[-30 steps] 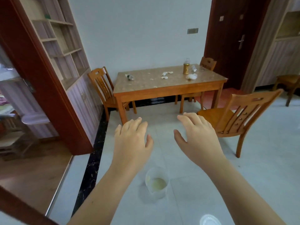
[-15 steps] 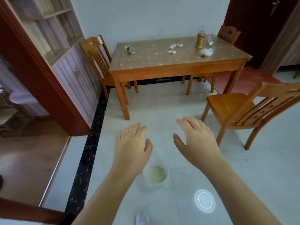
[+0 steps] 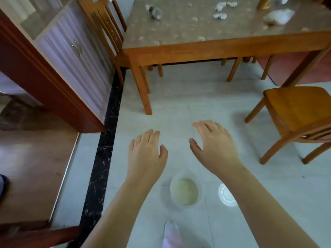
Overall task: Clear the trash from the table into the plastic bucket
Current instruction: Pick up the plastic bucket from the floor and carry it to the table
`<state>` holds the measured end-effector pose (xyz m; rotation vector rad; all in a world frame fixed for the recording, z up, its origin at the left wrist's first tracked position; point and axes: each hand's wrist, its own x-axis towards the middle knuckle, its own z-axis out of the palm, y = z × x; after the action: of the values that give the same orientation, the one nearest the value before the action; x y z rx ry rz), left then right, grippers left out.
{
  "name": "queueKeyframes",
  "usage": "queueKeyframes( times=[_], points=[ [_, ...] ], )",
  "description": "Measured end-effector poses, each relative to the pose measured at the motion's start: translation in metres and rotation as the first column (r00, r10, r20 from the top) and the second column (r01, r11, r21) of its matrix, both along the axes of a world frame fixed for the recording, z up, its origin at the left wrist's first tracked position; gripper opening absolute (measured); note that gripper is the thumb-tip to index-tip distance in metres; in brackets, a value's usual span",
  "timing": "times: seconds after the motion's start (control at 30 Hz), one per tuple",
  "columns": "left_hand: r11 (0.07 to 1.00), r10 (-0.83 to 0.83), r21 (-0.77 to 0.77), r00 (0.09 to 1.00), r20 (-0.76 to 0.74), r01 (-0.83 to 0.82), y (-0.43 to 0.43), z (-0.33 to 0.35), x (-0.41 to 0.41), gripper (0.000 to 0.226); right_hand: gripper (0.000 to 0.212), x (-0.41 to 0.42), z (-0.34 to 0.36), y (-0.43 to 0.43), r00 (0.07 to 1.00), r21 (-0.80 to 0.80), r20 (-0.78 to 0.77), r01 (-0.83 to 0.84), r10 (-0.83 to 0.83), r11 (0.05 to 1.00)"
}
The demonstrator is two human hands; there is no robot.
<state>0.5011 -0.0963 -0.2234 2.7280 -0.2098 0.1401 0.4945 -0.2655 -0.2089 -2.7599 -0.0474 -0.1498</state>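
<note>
A clear plastic bucket [image 3: 185, 191] stands on the tiled floor between my forearms, seen from above, with a yellowish bottom. My left hand [image 3: 146, 154] and my right hand [image 3: 214, 146] hover above the floor beyond it, palms down, fingers apart, holding nothing. The wooden table [image 3: 215, 47] is further ahead. On it lie crumpled white paper scraps [image 3: 220, 15], a larger white wad [image 3: 279, 16] at the right, and a crushed clear bottle [image 3: 155, 11] at the left.
A white round lid [image 3: 227, 195] lies on the floor right of the bucket. A wooden chair [image 3: 302, 111] stands at the right, another chair [image 3: 105, 27] left of the table. A cabinet [image 3: 71, 51] and black floor strip [image 3: 102, 158] run along the left. My foot [image 3: 172, 233] shows below.
The view has tilted down and come closer to the table. The bucket now lies lower between my arms and the lid is more in view. Both hands stay open.
</note>
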Motion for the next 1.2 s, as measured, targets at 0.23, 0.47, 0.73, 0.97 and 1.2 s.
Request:
queueKeyframes(
  times=[0.23, 0.47, 0.73, 0.97, 1.2],
  points=[
    [0.999, 0.017, -0.043, 0.975, -0.224, -0.027, -0.019, -0.113, 0.033, 0.042, 0.034, 0.033, -0.12, -0.028, 0.995, 0.113, -0.071, 0.084, -0.076, 0.99],
    [0.996, 0.085, 0.001, 0.897, -0.433, -0.094, -0.025, -0.266, 0.042, 0.042, 0.037, 0.032, -0.282, -0.053, 0.959, 0.041, -0.277, 0.066, -0.052, 0.997],
    [0.999, 0.043, 0.034, 0.829, -0.557, -0.029, -0.04, -0.43, 0.04, 0.042, 0.048, 0.005, -0.458, -0.064, 0.876, 0.01, -0.482, 0.021, -0.014, 1.0],
    [0.986, 0.076, -0.072, 0.794, -0.603, -0.149, -0.036, -0.545, 0.032, 0.038, 0.053, -0.007, -0.57, -0.085, 0.841, 0.004, -0.525, 0.156, -0.131, 0.988],
    [0.979, 0.114, -0.075, 0.814, -0.57, -0.189, -0.033, -0.613, 0.017, 0.045, 0.058, -0.024, -0.64, -0.103, 0.765, 0.018, -0.599, 0.307, -0.235, 0.952]
  ],
)
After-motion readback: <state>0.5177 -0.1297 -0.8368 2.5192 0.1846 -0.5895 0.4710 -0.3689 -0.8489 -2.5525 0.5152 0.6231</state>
